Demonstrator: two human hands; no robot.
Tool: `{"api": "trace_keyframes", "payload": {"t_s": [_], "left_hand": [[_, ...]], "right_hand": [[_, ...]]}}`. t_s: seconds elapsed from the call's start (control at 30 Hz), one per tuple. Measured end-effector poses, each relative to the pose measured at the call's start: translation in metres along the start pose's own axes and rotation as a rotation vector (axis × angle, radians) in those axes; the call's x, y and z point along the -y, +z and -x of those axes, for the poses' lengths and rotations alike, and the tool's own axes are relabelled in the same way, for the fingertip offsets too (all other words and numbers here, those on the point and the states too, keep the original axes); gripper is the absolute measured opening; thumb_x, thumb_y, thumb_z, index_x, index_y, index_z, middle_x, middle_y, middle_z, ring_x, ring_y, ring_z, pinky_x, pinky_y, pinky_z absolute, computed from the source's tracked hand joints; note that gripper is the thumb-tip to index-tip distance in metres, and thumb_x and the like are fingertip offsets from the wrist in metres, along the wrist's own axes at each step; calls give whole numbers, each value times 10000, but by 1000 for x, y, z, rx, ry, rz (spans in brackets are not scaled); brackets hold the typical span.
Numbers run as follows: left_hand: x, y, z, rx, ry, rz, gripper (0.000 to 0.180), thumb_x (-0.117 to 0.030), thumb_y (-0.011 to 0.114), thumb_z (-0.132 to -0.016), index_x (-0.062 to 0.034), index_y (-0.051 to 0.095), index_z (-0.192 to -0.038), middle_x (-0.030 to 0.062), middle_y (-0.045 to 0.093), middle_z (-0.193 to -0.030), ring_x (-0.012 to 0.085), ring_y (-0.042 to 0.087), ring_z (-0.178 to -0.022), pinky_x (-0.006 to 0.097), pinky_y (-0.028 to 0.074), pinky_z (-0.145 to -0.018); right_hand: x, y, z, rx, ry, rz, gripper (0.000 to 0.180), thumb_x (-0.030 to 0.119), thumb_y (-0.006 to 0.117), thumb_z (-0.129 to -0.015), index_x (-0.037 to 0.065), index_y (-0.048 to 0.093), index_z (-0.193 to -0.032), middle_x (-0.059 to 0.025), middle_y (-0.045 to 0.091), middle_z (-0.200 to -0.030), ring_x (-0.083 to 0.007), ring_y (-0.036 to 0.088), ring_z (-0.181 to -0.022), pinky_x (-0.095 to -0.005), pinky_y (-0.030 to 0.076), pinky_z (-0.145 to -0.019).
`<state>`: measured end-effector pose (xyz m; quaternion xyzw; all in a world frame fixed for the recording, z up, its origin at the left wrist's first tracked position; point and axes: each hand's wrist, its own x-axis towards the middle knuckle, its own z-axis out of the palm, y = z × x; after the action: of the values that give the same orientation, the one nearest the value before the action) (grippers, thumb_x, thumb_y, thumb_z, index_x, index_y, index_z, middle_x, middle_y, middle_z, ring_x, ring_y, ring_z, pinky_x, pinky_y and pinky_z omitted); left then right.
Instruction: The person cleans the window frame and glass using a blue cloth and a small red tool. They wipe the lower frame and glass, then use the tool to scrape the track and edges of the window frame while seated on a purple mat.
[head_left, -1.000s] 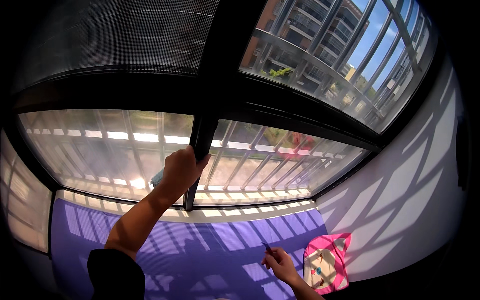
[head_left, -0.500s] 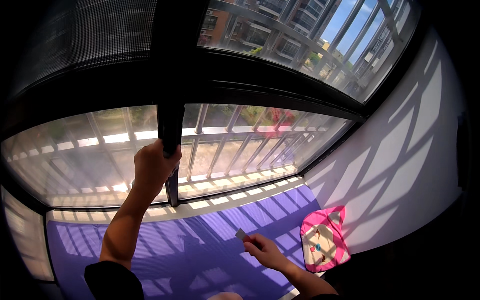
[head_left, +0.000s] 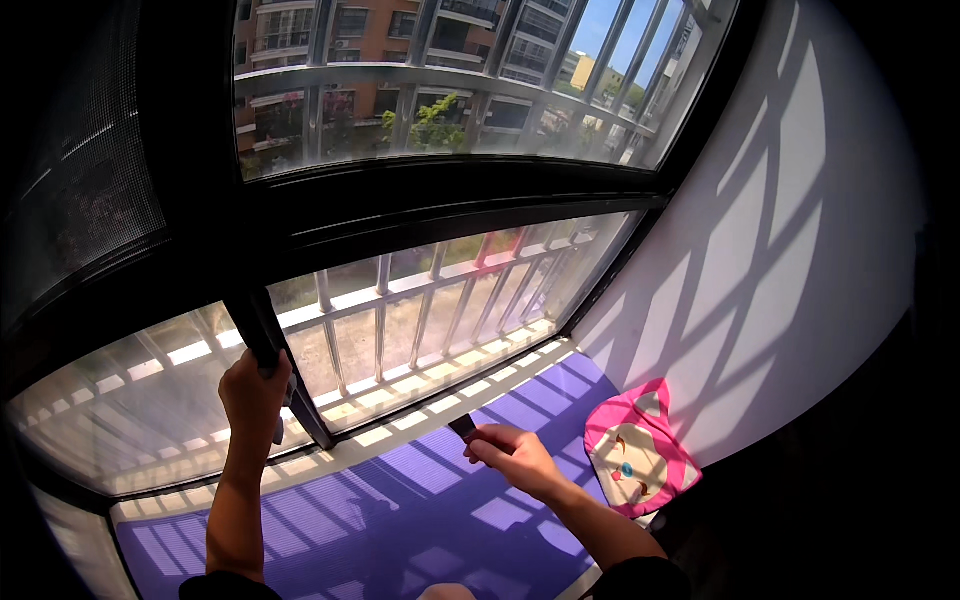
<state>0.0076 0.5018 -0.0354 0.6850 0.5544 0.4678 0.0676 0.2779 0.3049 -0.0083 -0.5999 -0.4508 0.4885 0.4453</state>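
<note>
My left hand (head_left: 252, 392) is raised to the black upright bar of the window frame (head_left: 268, 330), its fingers closed at the bar. A bit of something greyish shows beside those fingers; I cannot make out what it is. Lower and to the right, my right hand (head_left: 515, 460) pinches a small flat rectangular piece (head_left: 462, 426) between thumb and fingers. The piece looks dark now and its kind is unclear. It is held in the air over the purple ribbed mat (head_left: 420, 500), pointing towards the window.
Lower glass panes (head_left: 400, 330) look out on a metal railing and a pale ledge. A pink and cream cat-faced cushion or bag (head_left: 640, 455) leans by the white wall (head_left: 740, 300) at the right. A mesh screen (head_left: 80, 190) fills the upper left.
The view has swung, so window and mat sit further left and tilted. My right hand has moved up towards the window with the flat piece. My left hand stays at the frame bar.
</note>
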Motion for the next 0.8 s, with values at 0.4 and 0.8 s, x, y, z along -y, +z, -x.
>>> {"api": "trace_keyframes", "payload": {"t_s": [0.4,0.8], "left_hand": [[-9,15,4,17,-51,39,201,-213,656,-761,-21,599,-768,159,623,-648,354,620,-634,418,489,-582],[-5,13,-9,83,-100,-177,288,-242,580,-800,34,611,-878,236,636,-801,410,606,-796,467,478,-685]], "right_hand": [[58,-111,17,-416,-129,-809,249,169,439,-966,51,413,-1184,-69,520,-815,-109,457,-655,-271,418,-594],[95,-180,-154,-563,-342,-1010,505,176,446,-953,132,234,-1409,-90,527,-847,-100,443,-561,-241,387,-502]]}}
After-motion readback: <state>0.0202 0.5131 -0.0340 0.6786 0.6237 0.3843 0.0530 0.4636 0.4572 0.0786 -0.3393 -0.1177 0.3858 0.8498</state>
